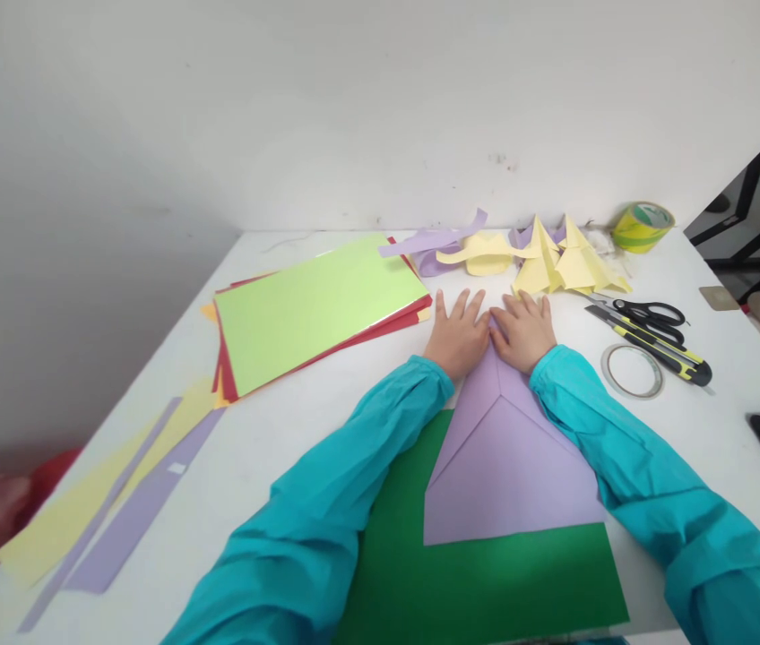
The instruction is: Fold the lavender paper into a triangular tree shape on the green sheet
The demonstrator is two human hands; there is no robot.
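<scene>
A sheet of purple paper [511, 466] lies in front of me with its upper sides folded inward to a narrow point at the far end. My left hand [459, 339] rests palm down at the left of that point, fingers spread and touching the paper. On the other side, my right hand [524, 331] also lies palm down with its fingers apart, thumb side against the folded edge. Both hands meet near the tip and partly cover it. Beneath the purple paper is a dark green sheet [487, 591].
A stack of colored paper, light green sheet [319, 313] on top, lies left. Purple strips [144, 502] and yellow strips [77, 502] are nearer. Folded yellow paper shapes [538, 260], a tape roll [642, 226], scissors [652, 315], a utility knife [662, 349] and clear tape [632, 372] sit right.
</scene>
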